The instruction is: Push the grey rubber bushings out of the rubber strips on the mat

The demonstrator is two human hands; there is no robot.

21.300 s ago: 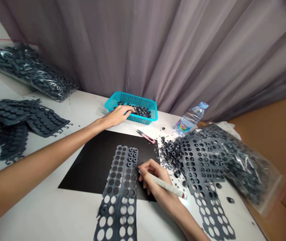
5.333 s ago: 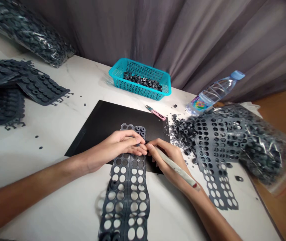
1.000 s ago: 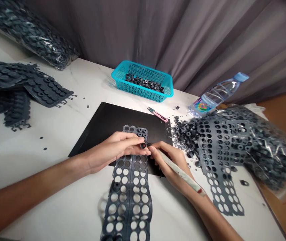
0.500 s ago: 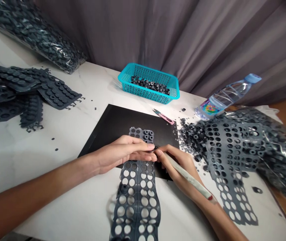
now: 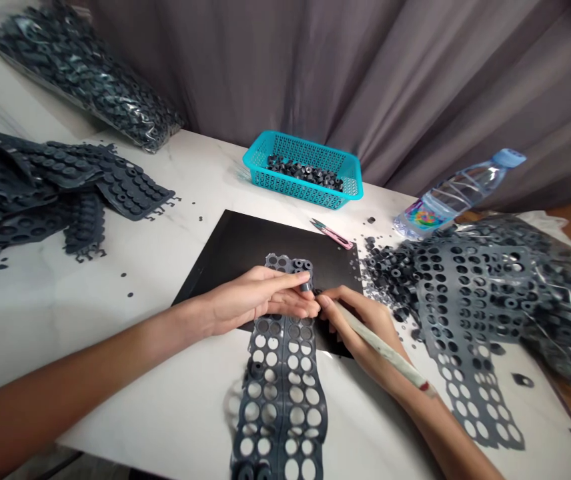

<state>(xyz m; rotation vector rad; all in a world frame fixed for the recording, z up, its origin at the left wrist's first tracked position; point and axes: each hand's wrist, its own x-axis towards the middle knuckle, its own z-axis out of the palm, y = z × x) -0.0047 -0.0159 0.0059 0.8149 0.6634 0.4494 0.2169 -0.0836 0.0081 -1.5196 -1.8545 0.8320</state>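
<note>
My left hand [image 5: 253, 298] pinches a small black rubber bushing [image 5: 306, 287] between thumb and fingers. My right hand [image 5: 365, 327] is closed round a long pale-handled tool [image 5: 383, 351] with a red mark near its back end; its tip, by the left fingertips, is hard to make out. Beneath the hands, a perforated dark rubber sheet [image 5: 284, 383] runs from the black mat [image 5: 238, 243] toward me. Most of its visible round holes are open, and a few bushings sit in it at the far and near ends.
A turquoise basket [image 5: 305, 193] holds loose bushings. Pink-handled thread snips [image 5: 333, 235] lie on the mat's far edge. At right are a loose heap [image 5: 390, 270], another perforated sheet [image 5: 458, 313], a bag and a leaning bottle [image 5: 458, 193]. Rubber sheets [image 5: 130, 190] and a full bag [image 5: 90, 80] lie left.
My left thumb has lifted from the fingers, and a bushing now shows beneath it. The right hand keeps its hold on the tool. The whole view has shifted slightly.
</note>
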